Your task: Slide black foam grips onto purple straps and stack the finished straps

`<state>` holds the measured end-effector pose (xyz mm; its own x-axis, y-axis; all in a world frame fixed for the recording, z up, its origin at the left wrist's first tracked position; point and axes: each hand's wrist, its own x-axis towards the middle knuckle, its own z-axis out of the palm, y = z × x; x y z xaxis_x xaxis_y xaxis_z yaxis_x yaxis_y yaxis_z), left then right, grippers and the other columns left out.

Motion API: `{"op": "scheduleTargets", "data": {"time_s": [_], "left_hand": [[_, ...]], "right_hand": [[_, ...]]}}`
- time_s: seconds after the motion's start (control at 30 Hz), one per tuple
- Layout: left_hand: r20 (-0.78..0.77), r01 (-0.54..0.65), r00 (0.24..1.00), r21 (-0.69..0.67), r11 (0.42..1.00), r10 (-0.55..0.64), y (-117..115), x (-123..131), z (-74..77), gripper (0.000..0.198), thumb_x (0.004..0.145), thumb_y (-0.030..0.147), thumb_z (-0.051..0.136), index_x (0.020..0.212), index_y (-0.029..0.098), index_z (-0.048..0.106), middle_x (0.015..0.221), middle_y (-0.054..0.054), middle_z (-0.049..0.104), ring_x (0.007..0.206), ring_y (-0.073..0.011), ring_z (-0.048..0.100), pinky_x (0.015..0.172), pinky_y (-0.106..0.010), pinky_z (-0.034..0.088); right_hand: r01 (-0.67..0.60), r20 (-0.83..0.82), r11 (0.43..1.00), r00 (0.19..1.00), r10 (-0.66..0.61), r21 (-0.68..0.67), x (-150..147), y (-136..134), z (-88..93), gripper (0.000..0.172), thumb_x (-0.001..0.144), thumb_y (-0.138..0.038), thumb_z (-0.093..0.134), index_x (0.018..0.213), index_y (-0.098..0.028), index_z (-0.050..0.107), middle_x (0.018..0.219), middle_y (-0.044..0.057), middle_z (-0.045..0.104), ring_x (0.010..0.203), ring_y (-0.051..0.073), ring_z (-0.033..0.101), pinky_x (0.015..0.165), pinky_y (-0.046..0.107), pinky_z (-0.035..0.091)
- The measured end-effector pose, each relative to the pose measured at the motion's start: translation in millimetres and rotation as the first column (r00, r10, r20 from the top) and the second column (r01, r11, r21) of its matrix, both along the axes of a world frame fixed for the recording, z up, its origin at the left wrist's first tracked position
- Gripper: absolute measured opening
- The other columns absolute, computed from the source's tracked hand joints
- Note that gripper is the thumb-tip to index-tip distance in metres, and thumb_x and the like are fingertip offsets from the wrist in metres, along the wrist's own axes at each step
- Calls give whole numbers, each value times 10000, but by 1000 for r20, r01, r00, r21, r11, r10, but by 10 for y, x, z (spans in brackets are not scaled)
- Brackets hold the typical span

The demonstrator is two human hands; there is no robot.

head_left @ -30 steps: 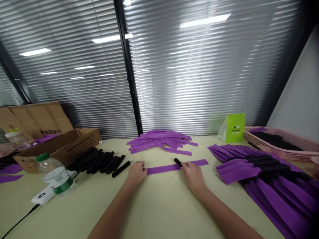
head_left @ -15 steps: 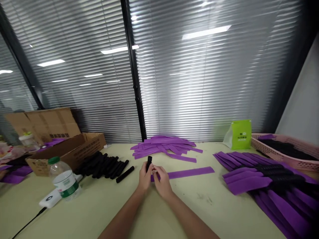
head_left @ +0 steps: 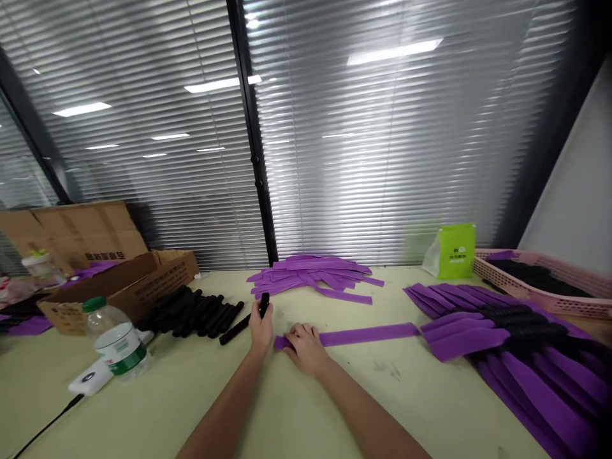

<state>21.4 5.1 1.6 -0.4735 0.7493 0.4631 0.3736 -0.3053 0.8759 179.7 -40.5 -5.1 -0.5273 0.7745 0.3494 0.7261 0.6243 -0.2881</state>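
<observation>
My left hand [head_left: 261,326] is closed around a short black roll [head_left: 264,305], whose top end sticks up above the fingers. Flat on the table, a purple strip [head_left: 368,335] stretches to the right, and my right hand [head_left: 305,344] rests on its left part with the fingers spread. Another black roll [head_left: 235,330] lies just left of my left hand, beside a heap of black rolls [head_left: 191,312]. Behind both hands is a loose pile of purple strips [head_left: 310,275].
At the left are a cardboard box [head_left: 143,284], a plastic bottle [head_left: 119,344] and a white device [head_left: 90,377] with a cable. Purple strips with black middles [head_left: 521,325], a green bag [head_left: 456,252] and a pink basket [head_left: 574,303] stand at the right.
My hands have moved apart. My left hand has gone left with the black roll, and my right hand has come down flat on the strip. The view has shifted slightly.
</observation>
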Motion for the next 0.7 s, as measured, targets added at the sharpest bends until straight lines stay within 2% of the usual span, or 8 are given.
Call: {"op": "scheduleTargets", "data": {"time_s": [0.17, 0.3, 0.4, 0.5, 0.6, 0.7], "left_hand": [[-28, 16, 999, -2, 1000, -16, -32, 18, 44, 266, 804, 410, 512, 960, 199, 557, 903, -22, 621, 888, -195, 585, 839, -310, 448], [-60, 35, 998, -4, 999, -35, -75, 39, 79, 251, 800, 399, 499, 930, 193, 561, 857, -17, 617, 842, -192, 585, 803, -305, 451], [-81, 48, 996, -11, 999, -49, -109, 57, 105, 243, 806, 383, 486, 938, 193, 563, 852, -17, 622, 830, -192, 584, 788, -302, 453], [-156, 102, 982, -33, 994, -106, -143, 67, 127, 256, 805, 340, 474, 988, 191, 574, 883, -32, 634, 857, -203, 588, 804, -308, 451], [-319, 209, 920, -87, 974, -226, -181, 73, 140, 290, 805, 287, 443, 1040, 183, 576, 951, -55, 649, 911, -219, 594, 847, -332, 449], [-508, 296, 799, -132, 946, -321, -233, 99, 153, 325, 790, 231, 436, 1078, 185, 579, 1036, -72, 649, 972, -225, 589, 891, -347, 441]], "right_hand": [[16, -55, 999, 998, -18, -37, 5, -18, 38, 237, 911, -330, 492, 1105, -202, 538, 1141, 98, 557, 1053, 250, 468, 882, 398, 340], [-19, -154, 997, 988, 8, -73, 6, -12, 39, 254, 928, -273, 447, 1167, -198, 489, 1145, 86, 580, 1057, 245, 485, 907, 414, 345], [-27, -287, 999, 958, 17, -31, 21, -1, 26, 291, 937, -245, 413, 1223, -211, 455, 1172, 82, 564, 1054, 233, 488, 907, 401, 369], [-3, -468, 999, 883, 24, 45, 51, 14, 25, 299, 961, -259, 353, 1241, -221, 451, 1166, 81, 544, 1050, 210, 486, 922, 377, 395], [44, -610, 997, 793, 5, 66, 80, 35, 36, 301, 970, -275, 325, 1234, -238, 464, 1153, 80, 522, 1069, 201, 483, 954, 373, 405], [75, -671, 996, 741, -21, 50, 93, 56, 45, 305, 969, -282, 319, 1230, -259, 477, 1135, 79, 504, 1082, 200, 489, 968, 373, 416]]}}
